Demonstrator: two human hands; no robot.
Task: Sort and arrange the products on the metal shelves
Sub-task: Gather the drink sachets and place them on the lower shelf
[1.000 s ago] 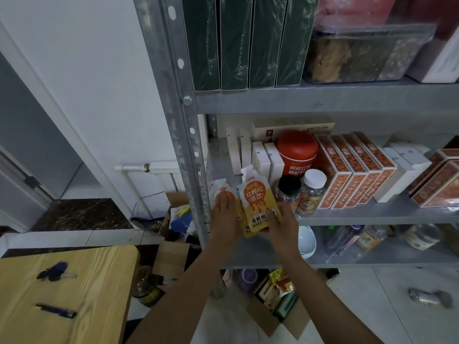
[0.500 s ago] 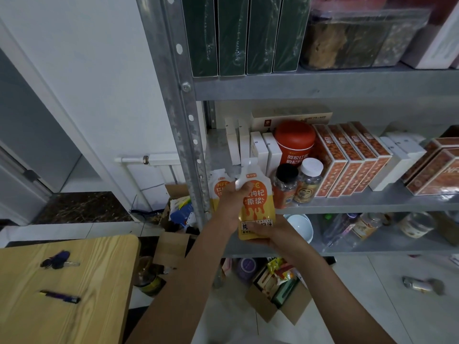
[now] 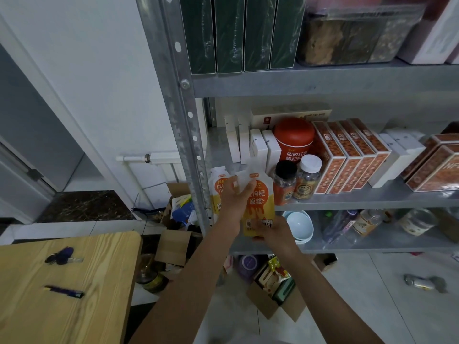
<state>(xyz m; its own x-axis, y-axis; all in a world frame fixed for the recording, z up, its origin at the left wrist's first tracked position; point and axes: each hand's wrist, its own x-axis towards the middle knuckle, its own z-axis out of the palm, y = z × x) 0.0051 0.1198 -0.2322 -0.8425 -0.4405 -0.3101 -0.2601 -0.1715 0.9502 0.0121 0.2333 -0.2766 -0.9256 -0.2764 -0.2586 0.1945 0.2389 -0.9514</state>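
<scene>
Orange pouch (image 3: 260,204) gripped by left hand (image 3: 233,203) at top, right hand (image 3: 274,232) at bottom, beside a filled jar (image 3: 285,188).

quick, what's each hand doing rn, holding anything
Left hand: closed, gripping the upper part of the orange pouch.
Right hand: closed, holding the same pouch by its bottom edge.

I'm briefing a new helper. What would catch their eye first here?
Two hands hold an orange-and-yellow pouch at the front left of the middle shelf: the left hand grips its upper part, the right hand its bottom. Behind stands a red canister, orange boxes in a row to its right; dark green boxes line the shelf above.
</scene>
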